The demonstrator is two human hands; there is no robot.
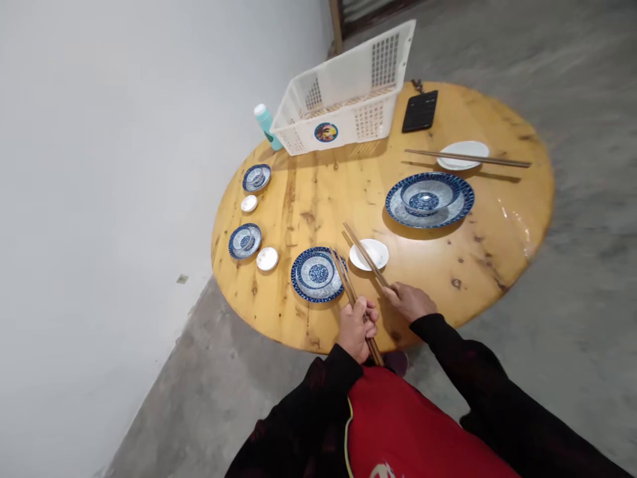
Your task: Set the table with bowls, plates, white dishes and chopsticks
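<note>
My left hand (356,326) is closed around a bundle of brown chopsticks (348,285) at the round wooden table's (497,265) near edge; their tips reach over a blue patterned plate with a bowl (317,273). My right hand (409,300) pinches the near end of another pair of chopsticks (365,255), which lies across a small white saucer (369,254).
A larger blue plate with a bowl (428,198) sits mid-table, behind it a white saucer with chopsticks (466,157). Two small blue settings (245,239) (257,177) with tiny white dishes line the left edge. A white plastic basket (343,99), black phone (421,111) and teal bottle (266,124) stand at the back.
</note>
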